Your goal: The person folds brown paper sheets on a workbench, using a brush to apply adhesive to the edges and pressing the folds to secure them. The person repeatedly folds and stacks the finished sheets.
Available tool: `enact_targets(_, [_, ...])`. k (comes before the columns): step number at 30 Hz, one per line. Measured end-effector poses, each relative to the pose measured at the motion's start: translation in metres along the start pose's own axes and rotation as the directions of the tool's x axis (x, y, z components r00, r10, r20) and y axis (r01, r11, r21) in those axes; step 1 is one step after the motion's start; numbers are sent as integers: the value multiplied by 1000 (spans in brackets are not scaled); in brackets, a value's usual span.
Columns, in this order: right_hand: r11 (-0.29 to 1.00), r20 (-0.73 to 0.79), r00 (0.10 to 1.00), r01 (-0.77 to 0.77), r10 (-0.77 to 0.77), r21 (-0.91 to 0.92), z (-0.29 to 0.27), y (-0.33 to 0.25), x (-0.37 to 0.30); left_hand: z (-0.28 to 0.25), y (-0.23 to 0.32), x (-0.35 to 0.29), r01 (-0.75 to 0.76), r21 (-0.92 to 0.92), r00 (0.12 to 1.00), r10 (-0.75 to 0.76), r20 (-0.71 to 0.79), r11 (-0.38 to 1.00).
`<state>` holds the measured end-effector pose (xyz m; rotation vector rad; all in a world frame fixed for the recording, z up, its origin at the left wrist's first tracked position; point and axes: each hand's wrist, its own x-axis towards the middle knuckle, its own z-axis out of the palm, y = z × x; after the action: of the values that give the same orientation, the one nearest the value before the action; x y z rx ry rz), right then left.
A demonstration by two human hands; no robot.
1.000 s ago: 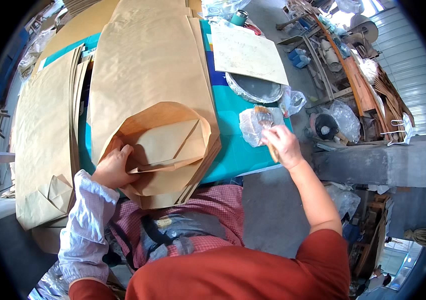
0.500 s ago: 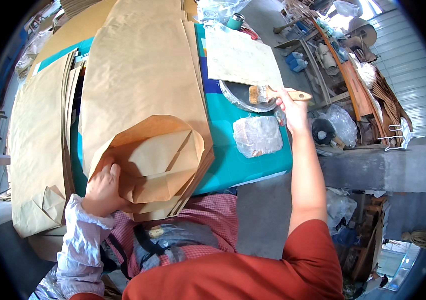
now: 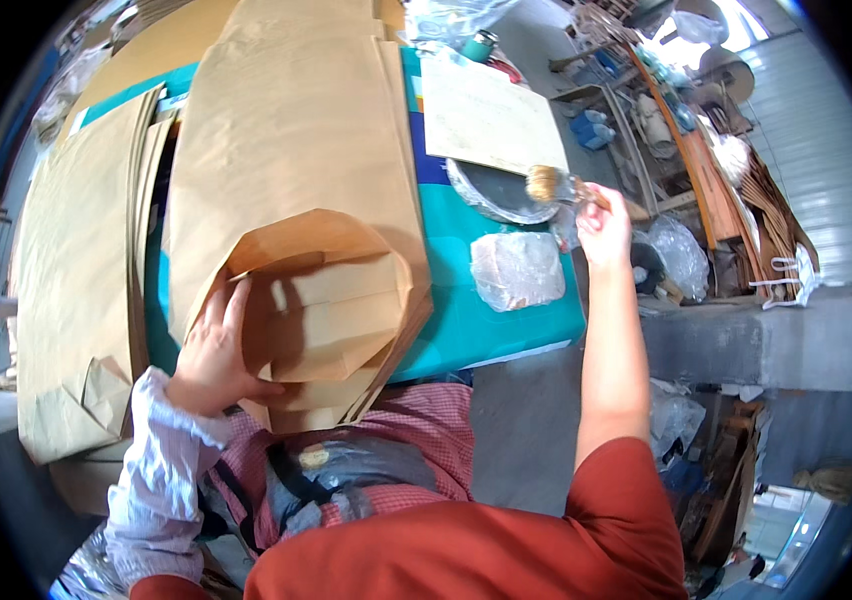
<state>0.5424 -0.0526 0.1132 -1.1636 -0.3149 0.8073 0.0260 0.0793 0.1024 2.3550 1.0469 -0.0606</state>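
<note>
A large brown paper bag lies on top of a stack, its near end spread into a wide, folded opening. My left hand rests on the left side of that opening, fingers spread against the paper. To the right, my right hand grips a paintbrush by its wooden handle, bristles pointing left. The brush hangs above the right edge of a round dark basin, which a pale board partly covers. Just nearer than the basin sits a plastic-wrapped block.
A second stack of brown paper bags lies at the left. Teal sheeting covers the table. A green cup and clear plastic stand beyond the board. At the right are cluttered shelves and a grey ledge.
My right hand has turned the brush slightly and shifted it right, over the basin's edge. My left hand's fingers have spread and moved up along the bag's opening, which stands wider.
</note>
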Motion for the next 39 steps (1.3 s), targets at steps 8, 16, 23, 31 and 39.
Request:
enact_targets(8, [940, 401, 911, 219, -100, -262, 205, 128, -201, 19, -43, 5, -159, -223, 987, 153, -44, 962])
enact_targets(16, [821, 501, 856, 195, 124, -536, 249, 224, -185, 26, -42, 3, -176, -244, 984, 163, -73, 954])
enact_targets(23, [501, 460, 848, 528, -264, -686, 198, 155, -165, 24, -37, 1, -120, -167, 992, 110, -65, 979])
enact_targets(31, [532, 498, 867, 418, 7, -736, 172, 139, -171, 24, -36, 3, -105, -114, 991, 96, -89, 988])
enact_targets(39, [508, 906, 419, 770, 51, -385, 211, 122, -163, 9, -42, 5, -144, 44, 981, 137, 135, 989])
